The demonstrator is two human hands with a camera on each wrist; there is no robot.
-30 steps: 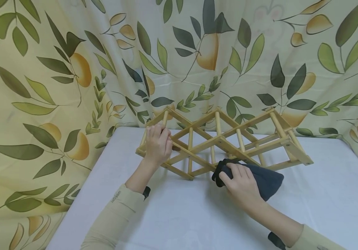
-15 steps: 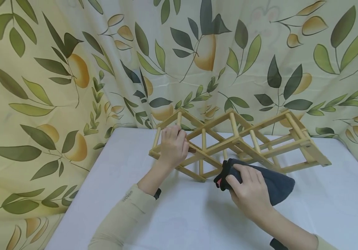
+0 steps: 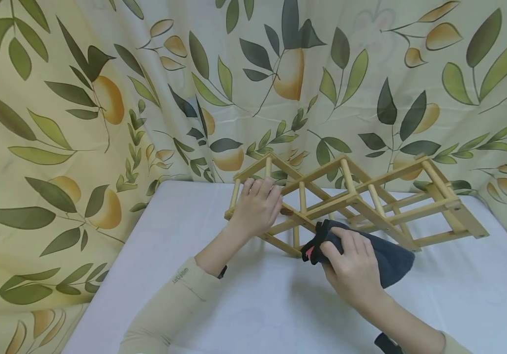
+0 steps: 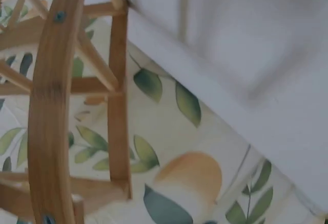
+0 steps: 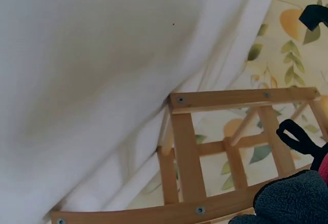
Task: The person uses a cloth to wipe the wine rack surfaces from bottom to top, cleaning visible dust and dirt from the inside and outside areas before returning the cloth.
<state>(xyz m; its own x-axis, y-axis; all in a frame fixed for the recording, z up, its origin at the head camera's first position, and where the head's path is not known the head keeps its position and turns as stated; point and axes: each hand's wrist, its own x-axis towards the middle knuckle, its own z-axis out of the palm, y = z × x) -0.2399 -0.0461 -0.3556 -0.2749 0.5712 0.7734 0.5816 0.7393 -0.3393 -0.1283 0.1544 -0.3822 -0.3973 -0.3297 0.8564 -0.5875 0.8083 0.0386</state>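
A light wooden lattice rack (image 3: 352, 198), made of crossed slats and round dowels, stretches across the far half of the table. My left hand (image 3: 257, 206) grips its left end with curled fingers; a small brown bit shows beside them. In front of the rack, my right hand (image 3: 352, 263) holds a folded dark navy fleece item (image 3: 392, 258) with black edging and a pink patch. The right wrist view shows this fleece item (image 5: 292, 198) close up, with a black loop (image 5: 309, 145), beside the rack (image 5: 185, 157). Slats of the rack (image 4: 51, 101) fill the left of the left wrist view.
A white cloth covers the table (image 3: 253, 314). Behind and to the left hangs a leaf-and-fruit patterned curtain (image 3: 156, 113), close to the rack's back. Dark bands sit at both wrists, the right band (image 3: 387, 343) showing more.
The rack has shifted to the right with my left hand. My right hand, still holding the navy fleece item, has moved slightly right, and more pink shows at its black edge.
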